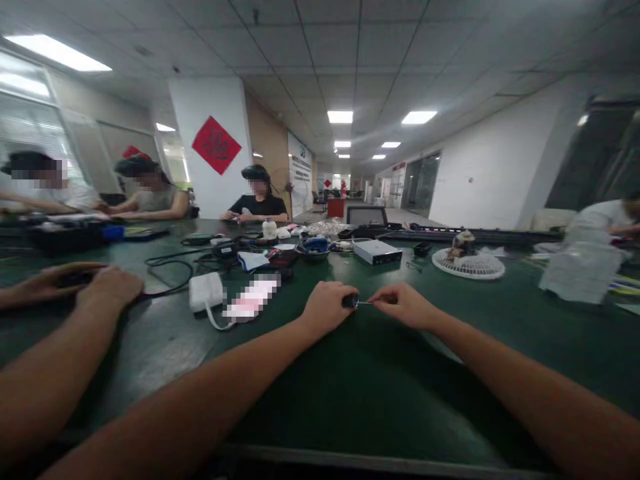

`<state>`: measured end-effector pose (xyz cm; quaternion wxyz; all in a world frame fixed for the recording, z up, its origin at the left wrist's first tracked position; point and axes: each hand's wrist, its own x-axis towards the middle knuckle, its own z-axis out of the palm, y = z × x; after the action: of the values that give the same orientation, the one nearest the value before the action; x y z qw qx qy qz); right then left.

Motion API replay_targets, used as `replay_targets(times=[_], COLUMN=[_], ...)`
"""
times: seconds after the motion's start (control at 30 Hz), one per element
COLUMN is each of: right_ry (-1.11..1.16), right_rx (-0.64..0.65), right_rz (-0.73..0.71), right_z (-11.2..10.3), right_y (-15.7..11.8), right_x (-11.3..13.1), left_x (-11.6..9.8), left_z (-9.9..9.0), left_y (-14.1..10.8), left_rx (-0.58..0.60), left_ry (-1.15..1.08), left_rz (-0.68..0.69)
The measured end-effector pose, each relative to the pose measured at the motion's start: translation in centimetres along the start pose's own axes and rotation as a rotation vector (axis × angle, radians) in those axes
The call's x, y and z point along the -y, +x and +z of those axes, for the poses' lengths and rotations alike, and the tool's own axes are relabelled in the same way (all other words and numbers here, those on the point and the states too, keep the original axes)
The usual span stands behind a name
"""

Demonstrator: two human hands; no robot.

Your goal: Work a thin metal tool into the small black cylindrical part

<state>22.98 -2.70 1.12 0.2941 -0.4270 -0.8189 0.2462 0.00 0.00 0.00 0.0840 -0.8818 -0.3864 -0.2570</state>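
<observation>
In the middle of the green table my left hand (327, 303) is closed around a small black cylindrical part (350, 301), whose end looks shiny. Facing it from the right, my right hand (403, 305) pinches a thin metal rod (366, 303) between thumb and fingertips. The rod runs level to the end of the black part; whether it goes inside I cannot tell. Most of the part is hidden behind my left fingers.
A co-worker's hands (107, 287) rest on a dark object at the left. A white adapter (206, 293) with a cable, a grey metal box (377, 252), a white fan grille (467, 265) and a plastic-wrapped stack (577, 270) stand around. Other people sit across the table.
</observation>
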Motion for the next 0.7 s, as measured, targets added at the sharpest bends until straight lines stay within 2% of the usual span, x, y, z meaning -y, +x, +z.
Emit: replay_targets(times=[0.07,0.13,0.2,0.3,0.43,0.5,0.6,0.7], right_ry=[-0.097,-0.145,-0.154,-0.049,-0.129,-0.178,-0.087,-0.104], right_rx=[-0.111,-0.152,-0.119,-0.043,-0.184,-0.162,-0.105,-0.171], right_rz=[0.026,0.042,0.052,0.044,0.064,0.058,0.034,0.045], right_z=[-0.19,-0.28,-0.28,-0.28,-0.43,-0.40,-0.22,-0.07], right_y=[0.12,0.18,0.19,0.14,0.08,0.05,0.06,0.12], right_x=[-0.14,-0.22,-0.23,-0.12,0.07,0.07,-0.04,0.06], left_x=[-0.13,-0.23,-0.29,-0.36,-0.52,-0.61,-0.74,-0.88], left_z=[-0.13,-0.25,-0.35,-0.51,-0.64,-0.68,-0.77,-0.85], left_y=[-0.07,-0.11,-0.11,-0.10,-0.11,-0.13,-0.19,-0.25], left_rx=[-0.011,-0.016,-0.013,-0.002,-0.015,-0.019,-0.024,-0.030], left_ry=[0.013,0.022,0.026,0.025,0.043,0.061,0.075,0.070], left_rz=[-0.016,-0.032,-0.055,-0.053,-0.048,-0.043,-0.028,-0.039])
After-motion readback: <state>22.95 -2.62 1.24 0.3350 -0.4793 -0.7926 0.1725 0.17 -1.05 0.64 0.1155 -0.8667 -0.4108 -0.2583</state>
